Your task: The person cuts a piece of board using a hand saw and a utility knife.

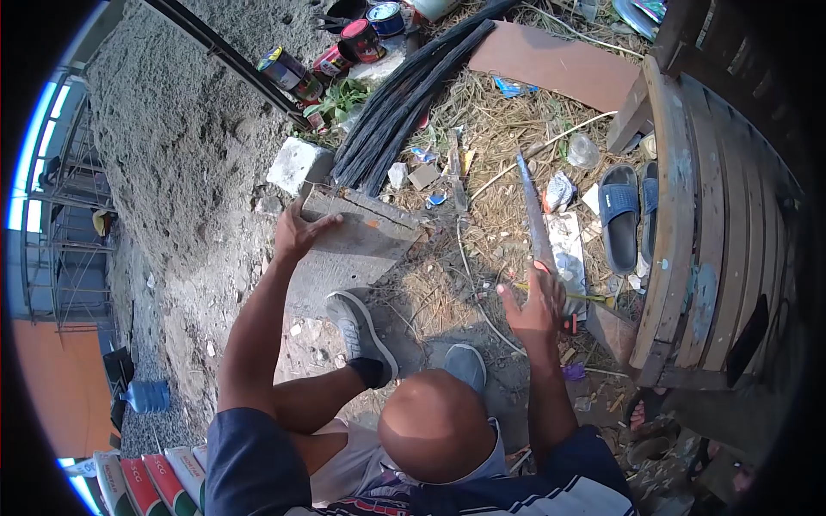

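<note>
My left hand rests at the upper edge of a grey board or slab, beside a whitish block. Its thumb is spread away from the fingers, and nothing shows in its grasp. On the right, my right hand is closed around the orange handle of a handsaw, whose long, narrow blade points up and away over the straw-covered ground. The lower part of the handle is partly hidden by the hand. A grey shoe stands against the slab's near edge.
Dark bundled strips lie beyond the slab, near paint cans and a brown board. Blue sandals sit beside a slatted wooden bench at right. A sand pile rises at left. Another person's foot shows lower right.
</note>
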A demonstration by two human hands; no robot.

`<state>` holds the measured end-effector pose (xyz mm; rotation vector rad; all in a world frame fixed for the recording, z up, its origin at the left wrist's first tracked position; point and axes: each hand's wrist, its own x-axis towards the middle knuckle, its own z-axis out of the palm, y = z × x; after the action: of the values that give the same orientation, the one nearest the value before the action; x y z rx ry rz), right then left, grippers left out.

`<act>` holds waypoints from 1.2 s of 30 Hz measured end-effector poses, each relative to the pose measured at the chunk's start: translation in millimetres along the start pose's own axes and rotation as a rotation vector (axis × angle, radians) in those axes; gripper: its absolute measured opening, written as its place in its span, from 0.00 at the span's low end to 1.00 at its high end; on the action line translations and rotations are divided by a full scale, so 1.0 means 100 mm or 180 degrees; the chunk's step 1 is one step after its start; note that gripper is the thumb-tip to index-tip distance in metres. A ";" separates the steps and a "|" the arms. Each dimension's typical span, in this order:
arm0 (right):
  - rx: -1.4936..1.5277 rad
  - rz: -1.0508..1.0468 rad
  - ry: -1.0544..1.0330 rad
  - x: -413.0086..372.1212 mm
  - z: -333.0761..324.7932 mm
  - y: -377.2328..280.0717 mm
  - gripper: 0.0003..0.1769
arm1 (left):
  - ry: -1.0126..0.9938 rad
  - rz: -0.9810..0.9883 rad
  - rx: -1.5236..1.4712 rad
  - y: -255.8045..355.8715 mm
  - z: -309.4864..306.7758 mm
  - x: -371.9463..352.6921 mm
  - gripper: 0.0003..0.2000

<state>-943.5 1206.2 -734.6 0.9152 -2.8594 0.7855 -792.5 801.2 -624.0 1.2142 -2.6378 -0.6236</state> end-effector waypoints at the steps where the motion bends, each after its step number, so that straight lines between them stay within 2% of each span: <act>1: 0.0774 0.0039 -0.0232 0.12 0.06 -0.13 0.34 | -0.0151 0.0044 0.0093 0.04 -0.07 -0.01 0.38; 2: 0.1520 0.0070 -0.0454 0.24 0.13 -0.25 0.33 | -0.0305 0.0100 0.0161 0.07 -0.08 -0.02 0.38; 4: 0.1888 -0.0535 -0.0156 0.47 0.20 -0.60 0.32 | -0.0446 0.0223 -0.0068 0.08 -0.12 -0.11 0.39; 5: 0.1960 -0.0870 -0.0087 0.54 0.32 -0.83 0.31 | -0.0896 0.0131 -0.0326 0.13 -0.17 -0.13 0.39; 6: 0.1957 -0.1128 0.0112 0.65 0.43 -1.02 0.30 | -0.0590 0.1205 -0.0597 0.07 -0.08 -0.22 0.38; 7: 0.1878 -0.1102 -0.0023 0.65 0.54 -1.13 0.27 | -0.0555 0.1336 -0.0444 -0.09 0.00 -0.25 0.38; 8: 0.1803 -0.1097 -0.0190 0.60 0.63 -1.21 0.26 | -0.1189 0.0591 -0.0283 0.26 -0.25 -0.40 0.40; 10: 0.1746 -0.1157 -0.0075 0.51 0.77 -1.33 0.24 | -0.1130 0.0590 -0.0373 0.16 -0.24 -0.49 0.41; 12: 0.1726 -0.1229 0.0055 0.51 0.88 -1.41 0.24 | -0.0644 0.0943 -0.0484 -0.06 -0.16 -0.51 0.40; 13: 0.1725 -0.1190 0.0173 0.51 0.94 -1.43 0.24 | -0.0604 0.0929 -0.0515 -0.17 -0.14 -0.48 0.37; 14: 0.1721 -0.1150 0.0295 0.53 0.97 -1.45 0.24 | -0.0596 0.0960 -0.0550 -0.14 -0.19 -0.45 0.37; 15: 0.1617 -0.1247 0.0709 0.56 1.01 -1.48 0.24 | -0.0838 0.0655 -0.0599 -0.05 -0.30 -0.46 0.35; 16: 0.1575 -0.1244 0.0720 0.56 1.04 -1.51 0.24 | -0.1087 0.0351 -0.0642 -0.02 -0.34 -0.44 0.33; 17: 0.1528 -0.1119 0.0680 0.57 1.07 -1.53 0.25 | -0.0996 0.0429 -0.0829 -0.06 -0.32 -0.44 0.28; 20: 0.1367 -0.0949 0.0775 0.55 1.11 -1.56 0.24 | -0.0727 0.0803 -0.1020 -0.16 -0.25 -0.41 0.26; 22: 0.1505 -0.0922 0.0633 0.57 1.09 -1.56 0.25 | -0.0579 0.1108 -0.1272 -0.43 -0.09 -0.33 0.29; 23: 0.1395 -0.0913 0.0705 0.59 1.08 -1.55 0.25 | -0.0545 0.1147 -0.1321 -0.48 -0.06 -0.30 0.30; 25: 0.1386 -0.0858 0.0298 0.60 1.07 -1.60 0.26 | -0.0520 0.1235 -0.1416 -0.48 -0.12 -0.31 0.30; 28: 0.1410 -0.0943 0.0118 0.66 1.00 -1.65 0.28 | -0.0482 0.1191 -0.1463 -0.46 -0.24 -0.34 0.30; 29: 0.1414 -0.0888 -0.0048 0.68 0.98 -1.68 0.28 | -0.0385 0.1281 -0.1408 -0.49 -0.26 -0.35 0.30; 32: 0.1625 -0.1006 0.0013 0.73 0.98 -1.77 0.30 | -0.0172 0.1456 -0.1529 -0.59 -0.28 -0.41 0.29; 34: 0.1700 -0.1012 -0.0081 0.79 0.98 -1.81 0.32 | -0.0233 0.1559 -0.1166 -0.65 -0.35 -0.44 0.24; 36: 0.1606 -0.0743 -0.0478 0.83 0.92 -1.83 0.33 | -0.0185 0.1501 -0.1275 -0.66 -0.35 -0.49 0.25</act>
<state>-900.5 990.1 -715.8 1.3790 -2.6352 1.4981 -704.1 789.7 -621.1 0.4499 -2.5311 -1.0297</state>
